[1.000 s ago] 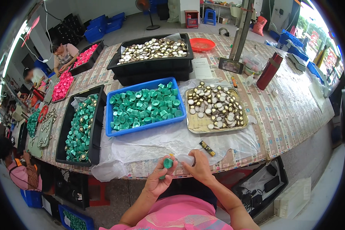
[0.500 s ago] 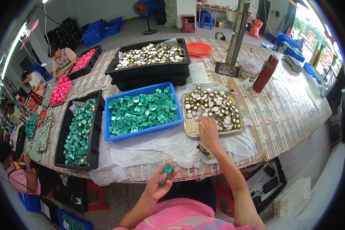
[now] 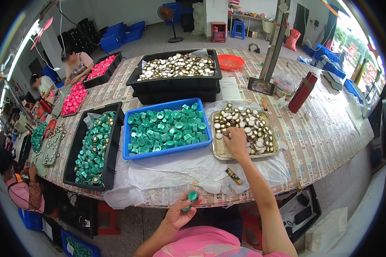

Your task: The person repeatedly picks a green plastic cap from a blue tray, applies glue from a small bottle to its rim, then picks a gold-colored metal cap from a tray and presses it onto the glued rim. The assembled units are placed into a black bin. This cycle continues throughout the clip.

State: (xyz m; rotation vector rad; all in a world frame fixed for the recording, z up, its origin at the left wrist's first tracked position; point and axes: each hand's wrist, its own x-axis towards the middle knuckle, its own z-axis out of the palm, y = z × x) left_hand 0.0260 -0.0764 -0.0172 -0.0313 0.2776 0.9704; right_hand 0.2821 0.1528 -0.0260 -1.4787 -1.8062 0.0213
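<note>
Above the table's near edge my left hand (image 3: 178, 213) is closed round small green fluted cups. One green cup (image 3: 193, 195) faces up between thumb and fingers, and part of another shows below it. My right hand (image 3: 237, 143) reaches over the shallow metal tray (image 3: 222, 155), its bent fingers at the left side of a pile of round dark-and-white pieces (image 3: 258, 132). Whatever its fingertips grip is hidden. Left of this tray stands a blue tray (image 3: 167, 153) full of loose green cups (image 3: 167, 128).
A black crate (image 3: 68, 171) of green cups, some filled, stands at the left. Stacked black crates (image 3: 175, 88) hold more round pieces. Farther right are a phone (image 3: 261, 86) by a metal post and a red flask (image 3: 303, 92). Co-workers sit along the left side.
The whole view has shifted slightly, so things sit lower and farther right. My right hand has moved a little farther over the tray. My left hand keeps its hold on the green cups.
</note>
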